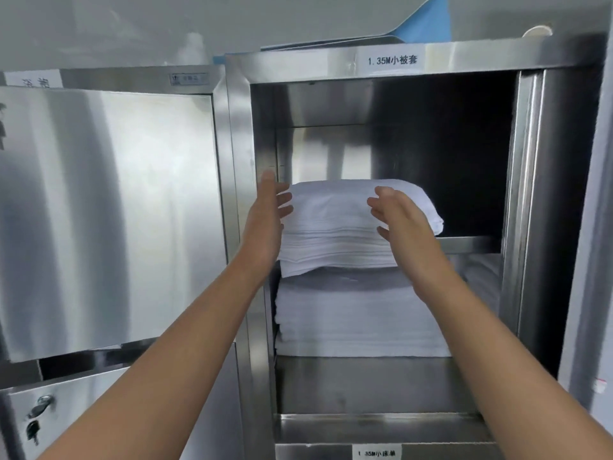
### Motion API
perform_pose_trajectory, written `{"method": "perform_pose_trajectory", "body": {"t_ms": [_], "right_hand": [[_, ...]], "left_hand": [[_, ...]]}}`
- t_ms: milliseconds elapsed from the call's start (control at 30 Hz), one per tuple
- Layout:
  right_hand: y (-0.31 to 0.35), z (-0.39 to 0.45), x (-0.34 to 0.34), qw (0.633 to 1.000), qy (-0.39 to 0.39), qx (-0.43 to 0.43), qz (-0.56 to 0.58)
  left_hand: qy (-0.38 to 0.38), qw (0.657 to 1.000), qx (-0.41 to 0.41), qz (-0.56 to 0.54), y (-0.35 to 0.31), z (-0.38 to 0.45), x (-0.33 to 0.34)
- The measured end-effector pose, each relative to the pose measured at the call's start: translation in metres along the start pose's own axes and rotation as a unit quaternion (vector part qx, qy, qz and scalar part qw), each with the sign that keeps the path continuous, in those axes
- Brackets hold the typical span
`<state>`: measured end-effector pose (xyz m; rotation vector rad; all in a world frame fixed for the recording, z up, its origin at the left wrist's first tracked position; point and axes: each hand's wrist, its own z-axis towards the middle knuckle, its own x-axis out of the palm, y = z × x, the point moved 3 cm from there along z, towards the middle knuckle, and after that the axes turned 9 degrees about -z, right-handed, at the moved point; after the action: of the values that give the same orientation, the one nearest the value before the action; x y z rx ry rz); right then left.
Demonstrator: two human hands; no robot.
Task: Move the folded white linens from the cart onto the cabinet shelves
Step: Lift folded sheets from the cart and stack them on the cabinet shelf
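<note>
Inside open steel cabinet [411,61], folded white linens [335,234] sit as top bundle on lower stack [358,317]; left hand [268,217] open-fingered at bundle's left edge; right hand [398,214] spread, fingers relaxed, against its right front; cabinet door [109,210] swung left.

Both bare arms reach forward, left hand [270,214] and right hand [399,215] with relaxed, spread fingers

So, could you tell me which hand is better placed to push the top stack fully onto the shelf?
Probably the right hand: it rests on the top stack, while the left hand hovers open beside it.
</note>
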<state>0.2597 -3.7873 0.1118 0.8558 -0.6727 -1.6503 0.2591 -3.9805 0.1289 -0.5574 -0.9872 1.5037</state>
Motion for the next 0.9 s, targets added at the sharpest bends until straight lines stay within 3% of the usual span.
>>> {"method": "perform_pose_trajectory", "body": {"t_ms": [167,333,567,667,767,900], "right_hand": [[-0.007,0.031,-0.002,0.997,-0.051,-0.019,-0.061],[-0.02,0.06,-0.006,0.989,-0.064,-0.036,-0.131],[-0.039,0.112,-0.025,0.954,-0.051,-0.058,-0.291],[-0.047,0.135,-0.027,0.937,-0.043,-0.044,-0.344],[-0.053,0.154,-0.029,0.916,-0.029,-0.04,-0.398],[-0.063,0.183,-0.035,0.914,-0.024,-0.004,-0.404]], "left_hand": [[0.03,0.999,0.03,0.017,0.014,0.044,0.004],[0.058,0.988,0.085,0.112,0.024,0.076,0.002],[0.073,0.92,0.209,0.324,0.021,0.122,0.021],[0.055,0.885,0.209,0.413,0.025,0.146,0.035],[0.023,0.88,0.171,0.443,0.034,0.172,0.047],[0.002,0.857,0.157,0.49,0.046,0.201,0.061]]}}
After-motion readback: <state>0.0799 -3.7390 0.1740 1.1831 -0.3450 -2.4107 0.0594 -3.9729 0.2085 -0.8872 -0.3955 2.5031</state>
